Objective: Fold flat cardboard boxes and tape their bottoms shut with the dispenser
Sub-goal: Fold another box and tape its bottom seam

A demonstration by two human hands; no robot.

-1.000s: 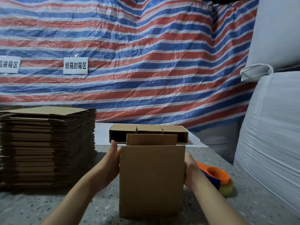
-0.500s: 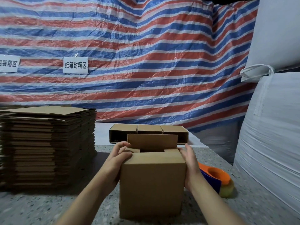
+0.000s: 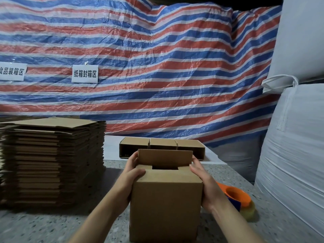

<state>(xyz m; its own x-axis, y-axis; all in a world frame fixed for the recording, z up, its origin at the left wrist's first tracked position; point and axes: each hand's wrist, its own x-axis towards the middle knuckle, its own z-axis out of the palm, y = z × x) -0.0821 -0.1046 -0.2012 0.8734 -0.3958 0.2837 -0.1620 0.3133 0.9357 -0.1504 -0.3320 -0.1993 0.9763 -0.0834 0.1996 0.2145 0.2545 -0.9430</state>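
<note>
We are holding the box [image 3: 166, 204] between our two hands on the speckled table [image 3: 43, 227]. Our left hand [image 3: 129, 181] is curling its fingers over the box's left top edge, and our right hand [image 3: 201, 183] is curling round the right top edge. Our fingertips are hiding behind the back flap [image 3: 164, 156], so we cannot see them well. The tape dispenser [image 3: 236, 197] is sitting just behind our right wrist, partly hidden by it. Far off to the left of our left hand, the flat box stack [image 3: 52, 160] is cut off by the edge. Since a moment ago, the near flap is lying flatter and our left hand is sitting higher.
</note>
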